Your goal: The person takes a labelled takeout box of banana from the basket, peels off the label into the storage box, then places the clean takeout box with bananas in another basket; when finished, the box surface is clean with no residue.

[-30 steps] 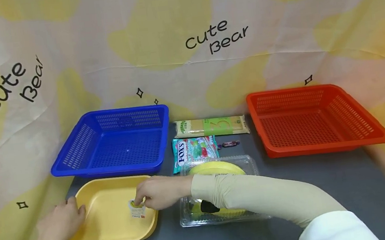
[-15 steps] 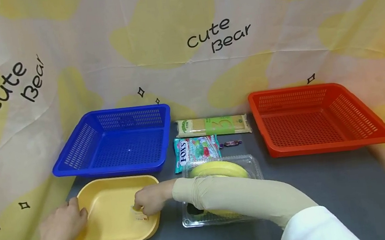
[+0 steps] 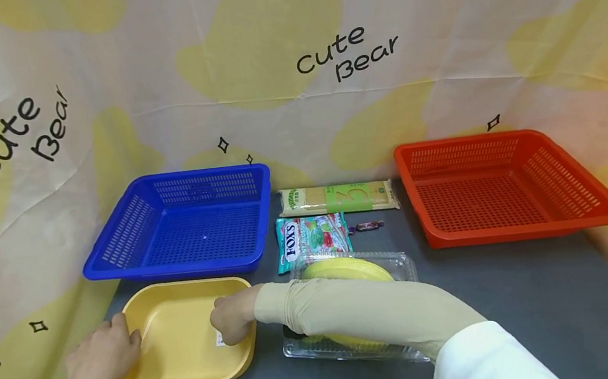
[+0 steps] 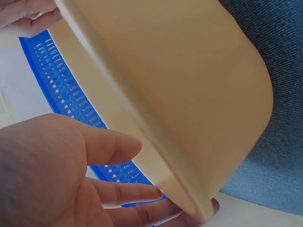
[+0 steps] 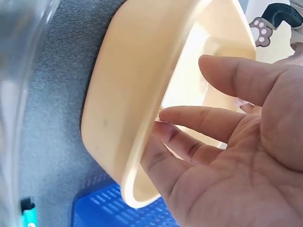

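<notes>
A yellow plastic basin (image 3: 177, 335) stands at the front left, with a small printed label (image 3: 219, 338) on its inner right side. My right hand (image 3: 234, 316) reaches over the right rim, fingertips at the label and covering most of it. In the right wrist view its index finger (image 5: 203, 118) touches the inside just below the rim, and the thumb stands apart. My left hand (image 3: 101, 362) rests at the basin's left rim. Its thumb (image 4: 116, 146) points over the inside, and its spread, fairly straight fingers reach the rim at one corner.
Behind the basin stands a blue basket (image 3: 204, 232); a red basket (image 3: 507, 191) is at the right. Between them lie a noodle packet (image 3: 339, 199), a FOX'S candy bag (image 3: 315, 238) and a wrapped candy (image 3: 369, 226). My right forearm crosses a clear box (image 3: 397, 266) with bananas (image 3: 346, 267).
My right hand and forearm have shifted slightly left and down, so the fingers now hide most of the label. The clear box has turned a little under the forearm. My left hand stays put.
</notes>
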A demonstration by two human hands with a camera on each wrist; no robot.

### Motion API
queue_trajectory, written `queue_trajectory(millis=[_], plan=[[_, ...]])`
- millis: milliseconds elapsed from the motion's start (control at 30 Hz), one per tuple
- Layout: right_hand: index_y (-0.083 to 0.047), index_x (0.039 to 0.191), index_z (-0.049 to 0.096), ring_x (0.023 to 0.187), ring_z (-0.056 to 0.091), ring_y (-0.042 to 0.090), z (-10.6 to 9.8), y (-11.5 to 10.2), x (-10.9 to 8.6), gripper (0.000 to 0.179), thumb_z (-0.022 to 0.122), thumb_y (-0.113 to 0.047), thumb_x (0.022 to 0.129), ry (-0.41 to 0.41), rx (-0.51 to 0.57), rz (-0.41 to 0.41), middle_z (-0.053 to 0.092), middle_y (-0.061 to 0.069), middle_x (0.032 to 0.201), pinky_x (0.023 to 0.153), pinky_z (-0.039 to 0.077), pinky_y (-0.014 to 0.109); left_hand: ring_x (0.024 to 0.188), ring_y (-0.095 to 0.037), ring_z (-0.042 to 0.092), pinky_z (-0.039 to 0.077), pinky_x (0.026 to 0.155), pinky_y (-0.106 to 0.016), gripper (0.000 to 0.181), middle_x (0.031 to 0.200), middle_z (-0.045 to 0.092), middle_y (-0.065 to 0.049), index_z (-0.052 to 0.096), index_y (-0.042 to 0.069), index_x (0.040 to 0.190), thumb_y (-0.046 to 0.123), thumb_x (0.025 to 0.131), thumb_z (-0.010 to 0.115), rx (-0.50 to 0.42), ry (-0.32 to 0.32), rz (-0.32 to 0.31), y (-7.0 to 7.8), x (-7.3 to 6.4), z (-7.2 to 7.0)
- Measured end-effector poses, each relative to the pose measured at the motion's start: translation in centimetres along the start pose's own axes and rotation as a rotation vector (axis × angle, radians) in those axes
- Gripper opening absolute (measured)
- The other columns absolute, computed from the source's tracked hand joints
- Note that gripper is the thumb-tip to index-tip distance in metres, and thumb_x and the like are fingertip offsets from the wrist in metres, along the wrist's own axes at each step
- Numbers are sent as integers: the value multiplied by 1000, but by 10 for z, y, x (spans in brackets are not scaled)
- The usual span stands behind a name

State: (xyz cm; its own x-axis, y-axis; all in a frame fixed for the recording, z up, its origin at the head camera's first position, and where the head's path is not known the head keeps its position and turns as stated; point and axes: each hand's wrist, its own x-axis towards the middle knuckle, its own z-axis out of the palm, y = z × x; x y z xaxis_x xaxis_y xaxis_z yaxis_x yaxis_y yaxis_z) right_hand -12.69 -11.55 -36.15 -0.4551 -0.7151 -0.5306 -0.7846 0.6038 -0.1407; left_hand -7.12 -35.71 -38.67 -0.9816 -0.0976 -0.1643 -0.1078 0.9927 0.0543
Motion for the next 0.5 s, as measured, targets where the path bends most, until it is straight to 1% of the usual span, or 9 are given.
queue_trajectory(millis=[100, 167, 300, 433, 500], plan=[[-20, 80, 57, 84, 44, 5, -2, -1, 0, 16, 53, -24, 95, -7, -1, 9, 50, -9, 104, 62, 37, 18, 69, -47, 58, 43, 53, -54, 36, 85, 59, -26, 48, -10, 101, 25, 94, 51, 3, -9, 0, -1, 0, 0], [-20, 83, 57, 84, 45, 6, -3, -1, 1, 14, 53, -25, 95, -12, -3, 20, 49, -9, 105, 63, 37, 19, 69, -46, 58, 43, 53, -54, 36, 85, 58, -25, 48, -9, 101, 26, 94, 51, 2, -11, 3, -1, 0, 1], [-21, 85, 60, 83, 46, 6, -2, -3, 5, 12, 54, -26, 94, -20, -14, 38, 49, -9, 106, 63, 37, 19, 68, -45, 58, 43, 52, -53, 35, 83, 58, -24, 49, -9, 99, 26, 94, 51, -2, 1, 11, -2, 1, 2], [-22, 84, 60, 86, 45, 5, 0, -6, 10, 13, 54, -27, 94, -40, -48, 54, 50, -10, 107, 65, 37, 19, 68, -45, 58, 43, 52, -53, 36, 83, 59, -25, 49, -9, 99, 26, 94, 52, -4, 2, 17, -3, 0, 4], [-23, 86, 60, 88, 45, 5, 1, -7, 12, 11, 54, -28, 94, -57, -61, 69, 50, -11, 108, 66, 37, 19, 68, -45, 58, 43, 52, -53, 37, 84, 59, -25, 49, -9, 100, 27, 94, 52, -6, -10, 22, -3, -1, 5]])
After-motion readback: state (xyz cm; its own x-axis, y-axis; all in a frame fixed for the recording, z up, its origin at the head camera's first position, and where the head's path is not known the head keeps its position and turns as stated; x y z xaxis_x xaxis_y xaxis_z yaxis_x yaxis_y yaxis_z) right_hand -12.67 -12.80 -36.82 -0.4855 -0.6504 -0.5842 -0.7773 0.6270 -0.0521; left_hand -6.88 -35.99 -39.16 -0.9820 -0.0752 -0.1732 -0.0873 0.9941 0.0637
